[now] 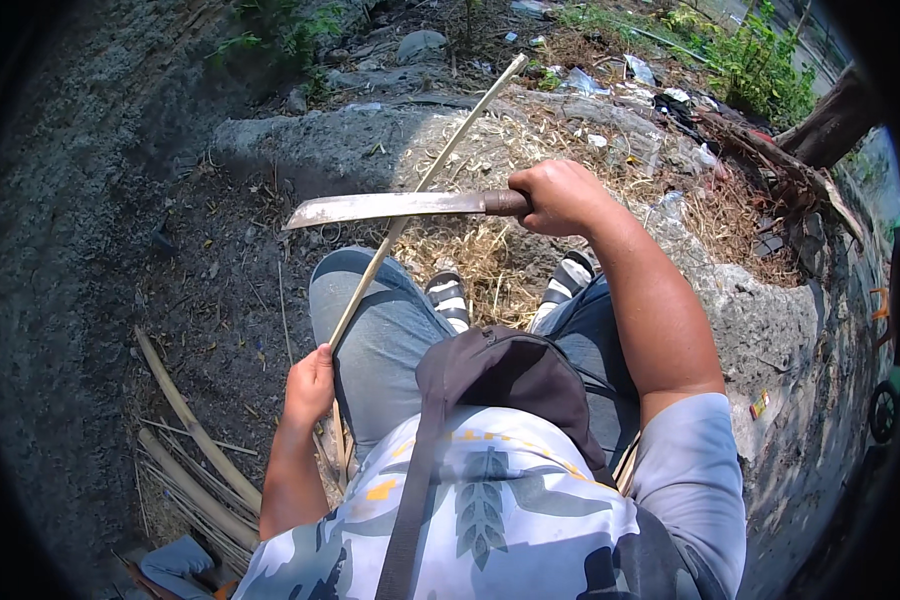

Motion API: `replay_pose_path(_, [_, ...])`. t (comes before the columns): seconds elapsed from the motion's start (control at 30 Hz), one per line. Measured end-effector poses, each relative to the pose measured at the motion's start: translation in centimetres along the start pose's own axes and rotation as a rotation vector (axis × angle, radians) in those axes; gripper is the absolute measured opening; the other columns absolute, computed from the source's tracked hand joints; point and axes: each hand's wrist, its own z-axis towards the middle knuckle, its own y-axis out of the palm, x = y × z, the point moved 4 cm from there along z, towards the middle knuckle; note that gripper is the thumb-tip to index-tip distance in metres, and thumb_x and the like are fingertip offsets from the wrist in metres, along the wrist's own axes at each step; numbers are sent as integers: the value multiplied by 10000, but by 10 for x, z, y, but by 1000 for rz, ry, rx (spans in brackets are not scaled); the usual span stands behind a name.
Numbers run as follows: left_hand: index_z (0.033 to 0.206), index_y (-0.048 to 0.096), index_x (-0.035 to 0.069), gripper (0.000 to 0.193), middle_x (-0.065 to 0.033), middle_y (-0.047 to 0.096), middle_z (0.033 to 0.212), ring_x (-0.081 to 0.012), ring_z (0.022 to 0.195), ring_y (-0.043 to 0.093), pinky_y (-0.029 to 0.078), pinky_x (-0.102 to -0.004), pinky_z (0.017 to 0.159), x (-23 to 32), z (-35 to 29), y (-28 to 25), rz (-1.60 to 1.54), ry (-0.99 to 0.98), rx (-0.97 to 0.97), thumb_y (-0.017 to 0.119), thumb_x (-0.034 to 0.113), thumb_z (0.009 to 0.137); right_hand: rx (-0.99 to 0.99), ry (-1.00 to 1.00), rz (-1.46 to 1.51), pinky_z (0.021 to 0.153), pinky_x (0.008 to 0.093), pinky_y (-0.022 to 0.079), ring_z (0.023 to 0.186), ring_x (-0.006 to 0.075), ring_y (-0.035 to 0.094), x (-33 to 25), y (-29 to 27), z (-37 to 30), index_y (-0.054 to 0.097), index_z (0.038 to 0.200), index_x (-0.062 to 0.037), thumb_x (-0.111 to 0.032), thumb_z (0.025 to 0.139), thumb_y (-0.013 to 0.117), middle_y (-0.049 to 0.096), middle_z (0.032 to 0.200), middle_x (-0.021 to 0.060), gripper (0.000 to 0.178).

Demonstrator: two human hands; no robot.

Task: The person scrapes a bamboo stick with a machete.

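My right hand point(562, 197) is closed round the dark handle of a machete point(390, 207), whose worn, broad blade points to the left. Under or against the blade runs a long, thin pale wooden strip point(368, 275), slanting up and to the right from my left hand point(311, 383). The fingers of my left hand are wrapped round the strip's lower end, beside my left knee. The blade crosses the strip a little above its middle; whether its edge cuts into the wood I cannot tell.
Several long split poles and thin strips point(195, 425) lie at the lower left. Pale shavings point(490, 260) cover the ground by my feet. A dark bag point(505, 375) rests on my lap. Farther off are rocks, litter, green plants point(760, 70) and a tree trunk point(828, 118).
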Motion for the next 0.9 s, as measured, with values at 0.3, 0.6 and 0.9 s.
replay_pose_path(0.3, [738,529,25,601,3,470,613,-116,593,442,380,-333,541,-4,2,-1,-83,-33,-43,408,486,1103,11,-22,52,754,504,535,865,381,693,3,8,7,699,911,-117,-177,713,714,720,857,147,208])
replay_pose_path(0.6, [748,557,18,614,-9,504,625,-117,603,475,400,-327,555,-4,2,-1,-81,-22,-31,410,501,1099,-83,55,37,813,467,558,931,333,712,6,4,12,733,958,-158,-155,719,714,742,919,112,240])
replay_pose_path(0.9, [748,569,14,619,-27,520,618,-132,595,493,408,-336,557,-5,0,-1,-60,-14,-24,406,498,1099,91,213,115,832,477,539,931,363,696,50,-9,5,726,988,-120,-177,739,698,728,943,163,257])
